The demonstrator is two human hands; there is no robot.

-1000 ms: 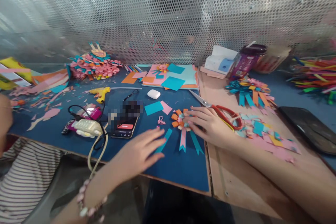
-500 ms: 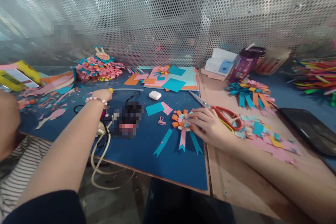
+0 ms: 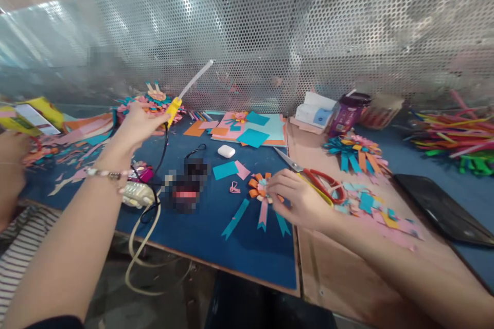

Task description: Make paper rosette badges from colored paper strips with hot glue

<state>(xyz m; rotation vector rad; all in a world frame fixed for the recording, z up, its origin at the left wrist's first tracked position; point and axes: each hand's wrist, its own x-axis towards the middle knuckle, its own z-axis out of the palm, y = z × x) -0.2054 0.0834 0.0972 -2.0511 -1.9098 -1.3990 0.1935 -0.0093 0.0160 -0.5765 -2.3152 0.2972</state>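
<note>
My left hand grips a small yellow hot glue gun above the blue tabletop. A long translucent glue stick juts up from it, and its black cord hangs below. On the table, my right hand has its fingers closed over the right side of a paper flower with orange loops, hiding part of it. Pink and blue tails fan out beneath the flower. A separate-looking blue paper strip lies at its lower left. Red-handled scissors lie just behind my right hand.
A white earbud case, paper squares and a pink clip lie mid-table. Paper scraps and finished rosettes surround the workspace. A phone lies right. Another person's arm is at left.
My left hand has lifted the glue gun off the table, tilting its glue stick upward. My right hand stays at the flower. The view has shifted slightly.
</note>
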